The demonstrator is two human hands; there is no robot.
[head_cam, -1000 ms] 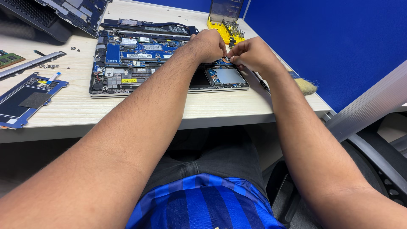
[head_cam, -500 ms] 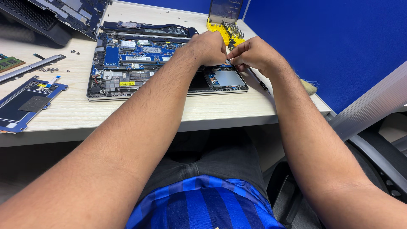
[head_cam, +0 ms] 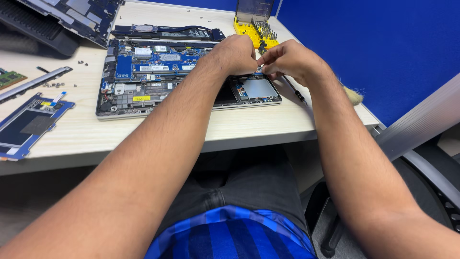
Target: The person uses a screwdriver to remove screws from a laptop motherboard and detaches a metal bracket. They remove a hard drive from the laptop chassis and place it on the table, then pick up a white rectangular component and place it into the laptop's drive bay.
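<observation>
We note both hands shifted slightly right versus earlier; left hand [head_cam: 235, 55] and right hand [head_cam: 287, 60] pinch small part, too tiny to identify, over opened laptop [head_cam: 158, 81] right-far corner; screwdriver [head_cam: 292, 88] rests on surface [head_cam: 239, 124].
</observation>
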